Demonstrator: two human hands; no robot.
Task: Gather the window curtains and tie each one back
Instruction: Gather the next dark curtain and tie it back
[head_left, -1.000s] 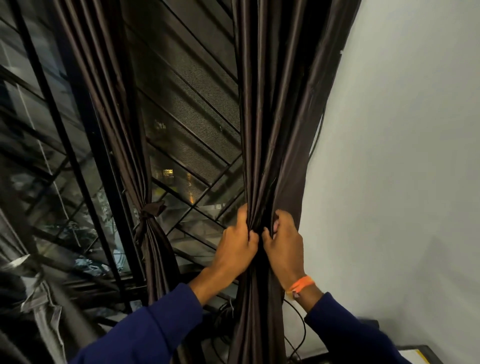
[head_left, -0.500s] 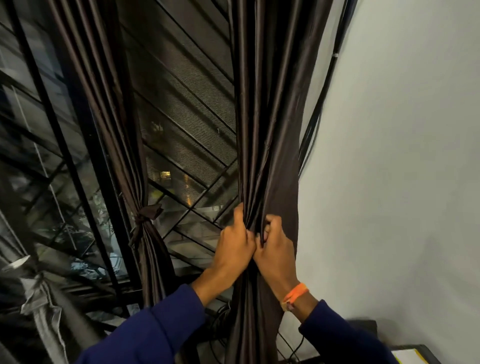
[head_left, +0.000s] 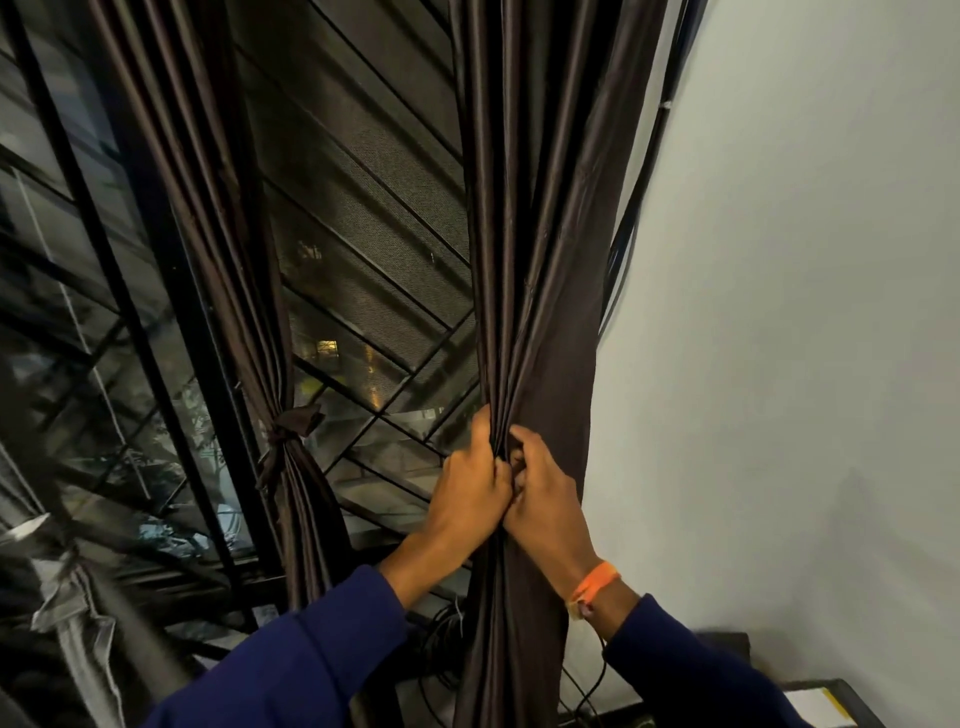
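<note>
Two dark brown satin curtains hang at the window. The left curtain (head_left: 218, 249) is bunched and bound at mid height by a knotted tie-back (head_left: 293, 423). The right curtain (head_left: 535, 249) hangs beside the wall, its pleats drawn together at mid height. My left hand (head_left: 470, 491) grips its gathered folds from the left. My right hand (head_left: 545, 499), with an orange band on the wrist, grips the same folds from the right, knuckles touching the left hand. Below the hands the fabric falls loose.
A white wall (head_left: 805, 364) stands right of the curtain, with black cables (head_left: 631, 228) running down its edge. Behind the curtains are a mesh screen and black window grille (head_left: 363, 291). More cables (head_left: 441, 654) hang below, and a dark tray edge (head_left: 826, 699) shows bottom right.
Both hands have closed in on each other, squeezing the right curtain's folds tighter, and its outer edge has pulled away from the wall, uncovering the cables. The view has shifted slightly.
</note>
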